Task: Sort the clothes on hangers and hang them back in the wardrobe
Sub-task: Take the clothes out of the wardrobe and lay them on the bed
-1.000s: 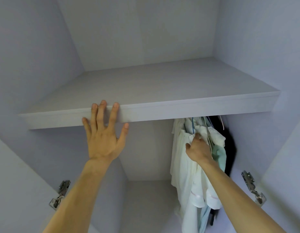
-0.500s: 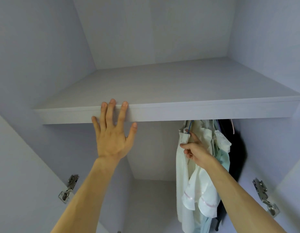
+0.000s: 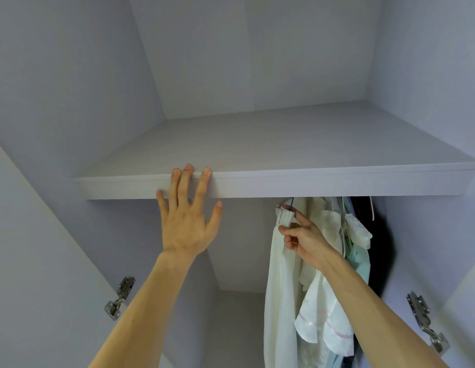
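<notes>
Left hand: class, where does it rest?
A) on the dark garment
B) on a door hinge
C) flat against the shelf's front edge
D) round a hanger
C: the left hand presses straight fingers against the front edge of the shelf.

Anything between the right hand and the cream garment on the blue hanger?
Nothing visible. The right hand pinches the cream garment at its gathered top, just under the shelf. The other clothes hang to its right, not between.
</notes>
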The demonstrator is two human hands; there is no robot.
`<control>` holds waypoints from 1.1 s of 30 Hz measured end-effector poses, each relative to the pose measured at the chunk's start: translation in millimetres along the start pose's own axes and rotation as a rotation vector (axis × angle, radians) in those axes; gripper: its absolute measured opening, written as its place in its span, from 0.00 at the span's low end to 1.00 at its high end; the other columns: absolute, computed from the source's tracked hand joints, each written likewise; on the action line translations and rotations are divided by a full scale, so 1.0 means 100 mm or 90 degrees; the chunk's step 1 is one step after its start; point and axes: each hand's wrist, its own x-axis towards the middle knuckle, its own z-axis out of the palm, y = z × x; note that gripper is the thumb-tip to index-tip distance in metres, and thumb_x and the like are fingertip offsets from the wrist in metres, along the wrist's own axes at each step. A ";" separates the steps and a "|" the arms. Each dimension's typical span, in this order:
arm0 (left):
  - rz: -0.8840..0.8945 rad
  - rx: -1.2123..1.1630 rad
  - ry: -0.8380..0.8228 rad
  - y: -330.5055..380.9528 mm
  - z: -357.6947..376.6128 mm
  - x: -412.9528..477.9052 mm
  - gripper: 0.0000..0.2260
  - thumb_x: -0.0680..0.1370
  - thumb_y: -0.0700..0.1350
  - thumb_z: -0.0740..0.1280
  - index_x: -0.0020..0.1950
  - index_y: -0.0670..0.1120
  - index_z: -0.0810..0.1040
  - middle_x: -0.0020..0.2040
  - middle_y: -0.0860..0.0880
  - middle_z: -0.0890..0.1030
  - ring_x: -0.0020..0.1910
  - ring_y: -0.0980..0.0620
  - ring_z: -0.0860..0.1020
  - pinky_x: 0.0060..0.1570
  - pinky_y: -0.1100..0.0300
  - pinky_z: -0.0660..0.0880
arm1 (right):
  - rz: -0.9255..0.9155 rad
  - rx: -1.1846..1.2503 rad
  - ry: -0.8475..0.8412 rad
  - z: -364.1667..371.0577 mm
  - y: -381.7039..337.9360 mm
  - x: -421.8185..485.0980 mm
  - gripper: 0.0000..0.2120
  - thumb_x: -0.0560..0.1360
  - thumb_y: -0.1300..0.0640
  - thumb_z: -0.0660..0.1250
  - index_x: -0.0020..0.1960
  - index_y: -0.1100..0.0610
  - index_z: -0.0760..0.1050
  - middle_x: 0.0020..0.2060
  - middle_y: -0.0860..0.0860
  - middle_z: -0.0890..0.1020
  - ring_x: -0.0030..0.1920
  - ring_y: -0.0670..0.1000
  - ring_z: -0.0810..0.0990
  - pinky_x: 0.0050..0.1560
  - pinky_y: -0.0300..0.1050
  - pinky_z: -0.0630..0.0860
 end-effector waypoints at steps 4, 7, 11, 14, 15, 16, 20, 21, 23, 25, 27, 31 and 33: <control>-0.002 0.005 -0.015 0.02 -0.03 -0.01 0.32 0.81 0.60 0.56 0.81 0.57 0.48 0.82 0.49 0.48 0.81 0.48 0.40 0.74 0.31 0.51 | -0.021 -0.114 0.004 0.07 0.06 -0.11 0.27 0.75 0.69 0.70 0.66 0.45 0.75 0.39 0.57 0.72 0.31 0.48 0.74 0.35 0.41 0.74; -0.004 -0.002 -0.025 0.03 -0.05 -0.01 0.32 0.81 0.60 0.56 0.82 0.57 0.47 0.82 0.50 0.47 0.81 0.49 0.39 0.74 0.31 0.50 | -0.015 -0.204 0.000 0.09 0.20 -0.27 0.26 0.75 0.67 0.71 0.65 0.42 0.76 0.42 0.56 0.77 0.33 0.48 0.76 0.37 0.42 0.77; -0.020 -0.043 -0.028 0.10 -0.11 -0.06 0.32 0.82 0.57 0.59 0.82 0.57 0.47 0.82 0.50 0.44 0.81 0.49 0.39 0.76 0.35 0.48 | 0.008 -0.270 -0.035 0.14 0.43 -0.55 0.25 0.75 0.65 0.71 0.62 0.38 0.76 0.52 0.56 0.79 0.34 0.48 0.79 0.40 0.43 0.80; -0.076 -0.137 -0.019 0.20 -0.09 -0.31 0.32 0.80 0.51 0.64 0.81 0.57 0.52 0.82 0.51 0.47 0.80 0.46 0.50 0.76 0.41 0.53 | 0.029 -0.286 -0.080 0.21 0.65 -0.75 0.25 0.75 0.65 0.70 0.63 0.38 0.76 0.54 0.56 0.78 0.34 0.49 0.78 0.39 0.43 0.79; -0.107 -0.170 -0.035 0.21 -0.05 -0.45 0.31 0.80 0.49 0.65 0.80 0.56 0.56 0.81 0.51 0.51 0.79 0.47 0.55 0.75 0.44 0.57 | 0.038 -0.288 -0.096 0.24 0.73 -0.81 0.25 0.75 0.65 0.70 0.63 0.38 0.76 0.53 0.56 0.78 0.34 0.50 0.78 0.39 0.43 0.78; -0.145 -0.202 -0.069 0.22 0.01 -0.62 0.28 0.80 0.48 0.65 0.79 0.55 0.60 0.80 0.51 0.56 0.77 0.48 0.59 0.74 0.47 0.62 | 0.048 -0.296 -0.111 0.28 0.80 -0.87 0.25 0.75 0.65 0.70 0.63 0.38 0.76 0.53 0.55 0.78 0.34 0.50 0.78 0.39 0.43 0.78; -0.395 -0.389 -0.277 0.24 0.06 -1.20 0.19 0.82 0.46 0.62 0.73 0.51 0.70 0.69 0.53 0.74 0.70 0.52 0.70 0.66 0.59 0.69 | 0.093 -0.323 -0.184 0.47 1.12 -1.11 0.25 0.76 0.64 0.69 0.64 0.38 0.76 0.55 0.55 0.77 0.34 0.50 0.77 0.39 0.44 0.79; -0.452 -0.436 -0.320 0.22 0.05 -1.28 0.17 0.82 0.45 0.61 0.71 0.50 0.72 0.64 0.55 0.77 0.67 0.53 0.74 0.62 0.60 0.70 | 0.102 -0.332 -0.204 0.52 1.19 -1.18 0.25 0.76 0.64 0.69 0.64 0.38 0.75 0.55 0.55 0.77 0.34 0.50 0.77 0.38 0.44 0.79; -0.492 -0.483 -0.392 0.19 -0.04 -1.40 0.12 0.83 0.44 0.60 0.65 0.49 0.76 0.54 0.59 0.80 0.58 0.55 0.78 0.56 0.62 0.70 | 0.121 -0.340 -0.246 0.62 1.33 -1.35 0.24 0.76 0.64 0.68 0.64 0.38 0.75 0.55 0.55 0.77 0.34 0.51 0.77 0.38 0.44 0.79; -0.536 -0.515 -0.427 0.11 -0.12 -1.50 0.11 0.83 0.44 0.60 0.62 0.46 0.78 0.53 0.56 0.82 0.57 0.54 0.79 0.53 0.62 0.73 | 0.140 -0.345 -0.284 0.73 1.45 -1.53 0.25 0.76 0.63 0.68 0.64 0.37 0.75 0.55 0.55 0.77 0.33 0.51 0.76 0.38 0.45 0.79; -0.615 -0.561 -0.425 0.06 -0.25 -1.62 0.12 0.83 0.42 0.59 0.63 0.43 0.78 0.51 0.50 0.82 0.50 0.52 0.81 0.45 0.64 0.75 | 0.154 -0.354 -0.322 0.87 1.56 -1.71 0.25 0.76 0.63 0.67 0.64 0.36 0.74 0.55 0.55 0.77 0.33 0.52 0.76 0.38 0.45 0.79; -0.698 -0.583 -0.332 -0.07 -0.63 -2.03 0.12 0.84 0.42 0.58 0.63 0.43 0.77 0.39 0.49 0.77 0.36 0.51 0.77 0.41 0.59 0.74 | 0.177 -0.364 -0.423 1.10 1.73 -2.03 0.27 0.75 0.60 0.71 0.66 0.35 0.73 0.51 0.52 0.79 0.35 0.51 0.79 0.39 0.44 0.79; -0.728 -0.589 -0.263 -0.15 -0.89 -2.26 0.12 0.84 0.42 0.59 0.59 0.41 0.80 0.35 0.49 0.73 0.32 0.51 0.73 0.38 0.59 0.73 | 0.180 -0.396 -0.488 1.21 1.77 -2.11 0.26 0.73 0.55 0.74 0.64 0.34 0.73 0.48 0.50 0.82 0.37 0.51 0.82 0.40 0.44 0.78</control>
